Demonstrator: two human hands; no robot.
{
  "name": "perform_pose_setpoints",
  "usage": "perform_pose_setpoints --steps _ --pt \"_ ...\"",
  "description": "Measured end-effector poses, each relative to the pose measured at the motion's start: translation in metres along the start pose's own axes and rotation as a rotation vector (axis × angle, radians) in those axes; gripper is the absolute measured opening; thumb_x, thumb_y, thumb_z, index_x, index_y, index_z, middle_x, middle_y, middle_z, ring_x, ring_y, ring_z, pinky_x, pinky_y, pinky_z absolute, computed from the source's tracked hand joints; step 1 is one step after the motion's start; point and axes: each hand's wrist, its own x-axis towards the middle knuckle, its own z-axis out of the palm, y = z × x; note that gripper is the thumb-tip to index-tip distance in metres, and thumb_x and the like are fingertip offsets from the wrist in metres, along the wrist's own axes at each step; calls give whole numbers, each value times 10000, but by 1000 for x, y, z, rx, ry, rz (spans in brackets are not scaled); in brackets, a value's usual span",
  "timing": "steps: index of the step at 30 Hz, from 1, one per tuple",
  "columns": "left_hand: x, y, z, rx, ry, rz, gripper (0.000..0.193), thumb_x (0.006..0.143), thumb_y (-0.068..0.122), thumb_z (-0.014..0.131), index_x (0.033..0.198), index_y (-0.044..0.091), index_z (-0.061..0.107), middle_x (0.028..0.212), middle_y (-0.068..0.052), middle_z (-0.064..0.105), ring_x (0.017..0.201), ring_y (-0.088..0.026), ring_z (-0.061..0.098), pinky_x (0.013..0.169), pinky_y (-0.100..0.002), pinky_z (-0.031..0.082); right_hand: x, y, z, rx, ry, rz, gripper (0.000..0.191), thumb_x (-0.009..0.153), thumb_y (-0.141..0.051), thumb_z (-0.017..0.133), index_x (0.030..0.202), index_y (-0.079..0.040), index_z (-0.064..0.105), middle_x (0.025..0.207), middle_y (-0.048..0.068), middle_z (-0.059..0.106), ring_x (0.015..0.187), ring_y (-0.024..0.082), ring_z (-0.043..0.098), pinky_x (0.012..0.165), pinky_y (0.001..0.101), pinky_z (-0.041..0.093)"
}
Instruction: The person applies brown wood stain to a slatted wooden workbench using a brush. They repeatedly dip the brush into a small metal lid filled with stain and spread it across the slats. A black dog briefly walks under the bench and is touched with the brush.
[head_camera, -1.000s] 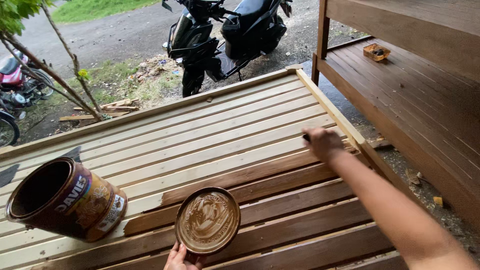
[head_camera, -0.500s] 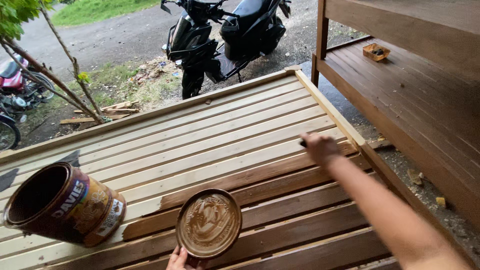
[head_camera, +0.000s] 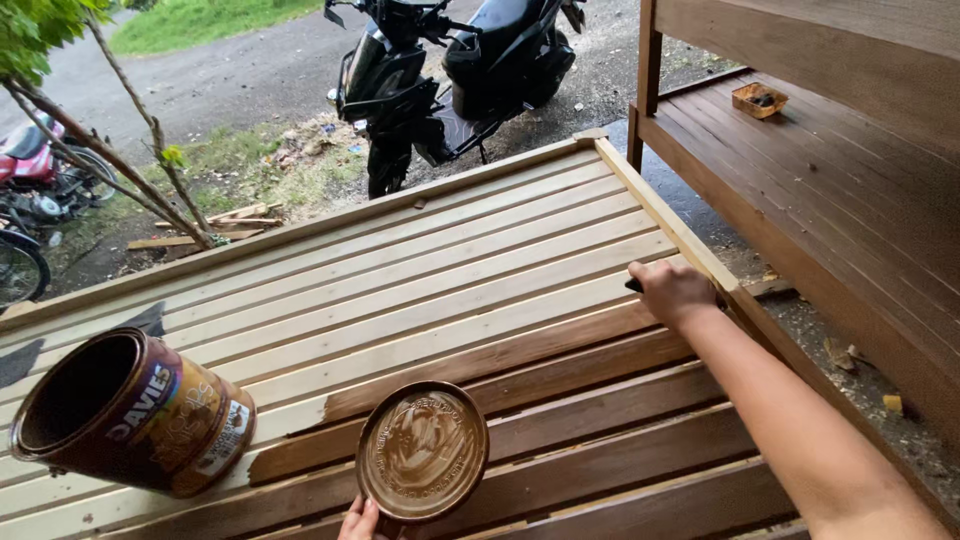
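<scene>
Pale raw-wood slatted panel (head_camera: 420, 270), striped by dark gaps, nearer slats stained deep reddish brown. Round metal can lid (head_camera: 422, 465), coated in streaky tan-brown stain with a darker brown rim. Open cylindrical paint can (head_camera: 135, 412), dark brown inside, label brown and gold with white lettering. Glossy black parked scooter (head_camera: 450, 70). Red motorbike (head_camera: 35, 165) at the edge. Dark brown stained wooden bench (head_camera: 830, 170). Small orange-brown tray (head_camera: 758, 99) on it.

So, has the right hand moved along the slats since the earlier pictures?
Yes, slightly. The right hand has drawn back from the light side rail of the slatted panel, along the slat toward the stained part.
</scene>
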Motion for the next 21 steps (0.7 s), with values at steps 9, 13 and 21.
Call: perform_pose_setpoints --steps 9,13,21 --pt "-21 5 27 -60 183 -85 451 1045 124 355 1474 36 464 1396 -212 589 1231 -408 609 988 -682 517 2 13 -7 47 -104 113 194 1109 -318 512 1208 -254 666 989 76 772 808 216 769 681 386 637" --pt "-2 -5 9 -122 113 13 457 1030 99 371 1470 20 465 1393 -210 590 1239 -389 602 1008 -644 504 19 17 -5 152 26 133 319 921 -347 637 1227 -260 654 960 155 727 812 324 742 662 455 622" --pt "16 0 -6 3 -98 76 470 1017 90 390 1474 2 458 1395 -219 594 1251 -386 595 1030 -612 488 -12 7 18 6 64 -37 155 969 -175 606 1101 -232 662 973 116 746 876 323 763 739 450 638"
